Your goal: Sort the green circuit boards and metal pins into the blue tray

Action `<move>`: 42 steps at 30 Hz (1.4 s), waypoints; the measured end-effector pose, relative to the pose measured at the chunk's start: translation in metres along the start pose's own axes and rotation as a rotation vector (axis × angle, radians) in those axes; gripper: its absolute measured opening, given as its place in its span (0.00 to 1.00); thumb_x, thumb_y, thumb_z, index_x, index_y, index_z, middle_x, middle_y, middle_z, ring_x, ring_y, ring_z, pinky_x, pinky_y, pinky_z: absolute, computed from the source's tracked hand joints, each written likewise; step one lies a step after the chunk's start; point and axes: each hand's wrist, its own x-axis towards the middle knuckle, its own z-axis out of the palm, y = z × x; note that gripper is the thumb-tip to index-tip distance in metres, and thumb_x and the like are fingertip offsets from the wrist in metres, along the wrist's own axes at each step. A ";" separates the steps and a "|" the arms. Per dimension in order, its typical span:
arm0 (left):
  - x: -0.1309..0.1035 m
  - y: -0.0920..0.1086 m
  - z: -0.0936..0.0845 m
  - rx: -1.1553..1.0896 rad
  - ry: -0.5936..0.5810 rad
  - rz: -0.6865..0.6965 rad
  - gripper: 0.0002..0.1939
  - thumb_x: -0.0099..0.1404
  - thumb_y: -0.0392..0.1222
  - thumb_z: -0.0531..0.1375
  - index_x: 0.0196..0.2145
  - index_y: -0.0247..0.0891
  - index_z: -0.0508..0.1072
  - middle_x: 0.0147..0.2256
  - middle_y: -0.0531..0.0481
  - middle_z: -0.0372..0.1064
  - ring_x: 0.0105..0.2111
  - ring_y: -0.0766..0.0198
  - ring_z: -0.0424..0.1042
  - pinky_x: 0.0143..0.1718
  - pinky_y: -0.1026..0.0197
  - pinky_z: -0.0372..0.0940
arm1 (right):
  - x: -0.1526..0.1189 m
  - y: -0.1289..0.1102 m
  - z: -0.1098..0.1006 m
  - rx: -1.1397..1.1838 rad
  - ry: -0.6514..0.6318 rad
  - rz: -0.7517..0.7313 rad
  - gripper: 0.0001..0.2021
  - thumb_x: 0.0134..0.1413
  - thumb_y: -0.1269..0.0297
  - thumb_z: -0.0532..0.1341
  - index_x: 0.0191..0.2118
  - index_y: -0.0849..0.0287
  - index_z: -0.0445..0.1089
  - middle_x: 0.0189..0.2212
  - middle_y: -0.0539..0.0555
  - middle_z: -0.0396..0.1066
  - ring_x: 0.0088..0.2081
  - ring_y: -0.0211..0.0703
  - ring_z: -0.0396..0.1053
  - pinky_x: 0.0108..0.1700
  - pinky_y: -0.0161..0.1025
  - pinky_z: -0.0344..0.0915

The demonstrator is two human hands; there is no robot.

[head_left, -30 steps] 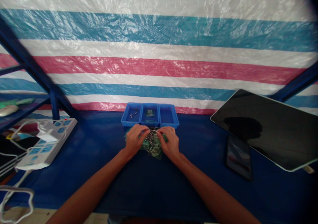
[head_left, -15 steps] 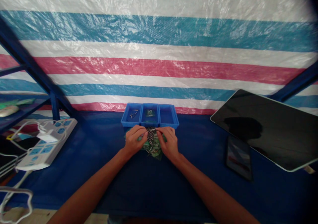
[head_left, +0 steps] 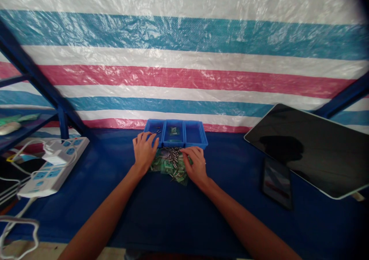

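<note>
A pile of small metal screws (head_left: pixel 173 155) and green-tinted plastic packets (head_left: pixel 167 167) lies on the blue table. Behind it stand three joined blue bins: the left bin (head_left: pixel 153 124) holds a few metal pieces, the middle bin (head_left: pixel 173 139) a small packet, and nothing shows in the right bin (head_left: pixel 195 134). My left hand (head_left: pixel 145 148) is over the front edge of the left bin, fingers apart; no held item shows. My right hand (head_left: pixel 196 164) is at the pile's right side, its fingers bent together; what they pinch is too small to make out.
A white power strip (head_left: pixel 54 171) with cables lies at the left, near a blue metal shelf frame (head_left: pixel 62 121). At the right are a black phone (head_left: pixel 277 183) and a dark flat screen (head_left: pixel 314 148). A striped plastic sheet (head_left: pixel 184 77) hangs behind the table (head_left: pixel 184 217).
My left hand has moved left and away from me, from the pile to the left bin, and its fingers have opened. My right hand has hardly moved.
</note>
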 end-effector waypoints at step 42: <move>-0.021 0.018 0.008 -0.107 -0.529 0.304 0.08 0.68 0.41 0.54 0.35 0.39 0.73 0.34 0.51 0.70 0.37 0.64 0.68 0.40 0.63 0.62 | 0.000 0.006 0.005 -0.215 -0.146 0.091 0.07 0.57 0.71 0.56 0.38 0.55 0.71 0.36 0.52 0.72 0.41 0.44 0.64 0.51 0.46 0.53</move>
